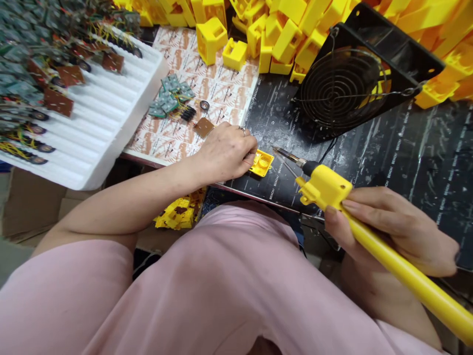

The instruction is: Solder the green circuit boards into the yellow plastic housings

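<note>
Soldering iron [330,186] sits gripped in the right hand [410,224]; left hand [227,150] bunches at a yellow case [263,164]. Its hold is unclear.

The white-lettered black tabletop [391,158] carries at eleven o'clock a brown-and-white printed sheet [221,96] — on it, green circuit boards [169,96]. Yellow plastic boxes [288,39] are piled at twelve; a square black fan [332,93] stands at two — a shallow yellow plastic case [265,164] lies near the centre.
</note>
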`<state>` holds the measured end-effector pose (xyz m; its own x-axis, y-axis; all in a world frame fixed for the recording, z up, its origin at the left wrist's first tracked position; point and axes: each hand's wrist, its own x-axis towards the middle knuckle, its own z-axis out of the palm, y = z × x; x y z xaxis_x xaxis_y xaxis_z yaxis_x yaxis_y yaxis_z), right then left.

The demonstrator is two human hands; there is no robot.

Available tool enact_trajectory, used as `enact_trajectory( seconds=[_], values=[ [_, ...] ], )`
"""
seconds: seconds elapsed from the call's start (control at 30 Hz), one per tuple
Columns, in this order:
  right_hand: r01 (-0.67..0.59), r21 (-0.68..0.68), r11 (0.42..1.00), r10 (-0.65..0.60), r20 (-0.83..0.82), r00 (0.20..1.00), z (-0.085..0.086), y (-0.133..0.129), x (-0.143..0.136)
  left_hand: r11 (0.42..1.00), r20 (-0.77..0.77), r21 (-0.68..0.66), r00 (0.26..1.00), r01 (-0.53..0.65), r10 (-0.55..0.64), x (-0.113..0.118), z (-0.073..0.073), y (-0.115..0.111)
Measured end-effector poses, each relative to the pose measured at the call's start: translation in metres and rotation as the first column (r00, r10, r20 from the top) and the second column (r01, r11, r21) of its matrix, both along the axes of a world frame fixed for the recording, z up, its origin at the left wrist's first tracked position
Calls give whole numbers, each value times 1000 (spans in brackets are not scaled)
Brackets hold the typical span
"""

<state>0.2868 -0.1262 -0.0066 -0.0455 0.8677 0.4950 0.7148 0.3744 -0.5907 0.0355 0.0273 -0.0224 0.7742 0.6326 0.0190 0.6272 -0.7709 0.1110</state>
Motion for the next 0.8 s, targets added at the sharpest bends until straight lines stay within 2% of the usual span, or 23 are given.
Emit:
enact_trajectory(
  seconds=[0.07,0.1,0.17,0.27,0.4,0.47,0.53,0.67,0.8],
  values=[
    [-9,92,996,2,79,997,0,-3,1,1000,11,18,1000,2,-2,1,0,0],
    [-20,94,995,11,100,995,0,-3,-1,1000,15,26,1000,-3,3,1,-1,-1],
    [-33,67,997,28,79,996,1,-2,-6,999,20,34,1000,-24,23,2,0,-1],
    [47,97,994,-48,13,999,-1,-2,-12,999,49,-39,998,-29,31,-5,3,-2],
    [132,104,986,-131,-22,991,-13,-6,-10,971,287,-226,958,82,-14,-29,8,-6],
    [133,92,987,-129,-53,990,-20,-8,-6,952,405,-287,914,106,21,-39,9,-9],
    [157,92,983,-149,-90,985,-24,-9,-4,947,438,-313,896,75,74,-43,6,-12],
    [131,96,987,-120,-117,986,-22,-6,-5,968,352,-241,923,-71,155,-32,0,-15],
    [33,158,987,-9,-154,988,-17,-4,-6,986,311,-148,943,-71,114,-20,-2,-13]
  ],
)
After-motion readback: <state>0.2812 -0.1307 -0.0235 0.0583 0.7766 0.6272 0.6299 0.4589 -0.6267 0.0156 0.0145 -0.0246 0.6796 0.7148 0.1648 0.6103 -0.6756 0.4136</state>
